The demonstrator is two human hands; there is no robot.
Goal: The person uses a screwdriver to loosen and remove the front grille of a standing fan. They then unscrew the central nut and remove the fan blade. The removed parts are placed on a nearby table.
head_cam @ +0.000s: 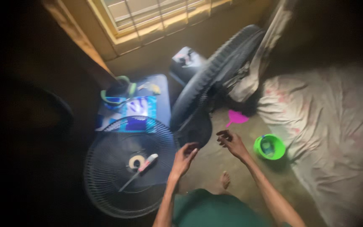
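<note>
Just left of centre frame, the left hand [184,156] hangs loose-fingered, grasping nothing, beside the rim of the flat fan grille [129,166] at lower left. The right hand [232,142], fingers curled around nothing, hovers farther right, toward the green bowl [269,147]. A screwdriver [141,169] lies diagonally across the grille, nearer the left hand.

Your arms are bare to the elbows, no sleeves, watch or rings showing. Your left hand [184,157] and right hand [232,143] are ungloved. You wear dark green clothing [211,210]; one bare foot [225,180] shows.
</note>
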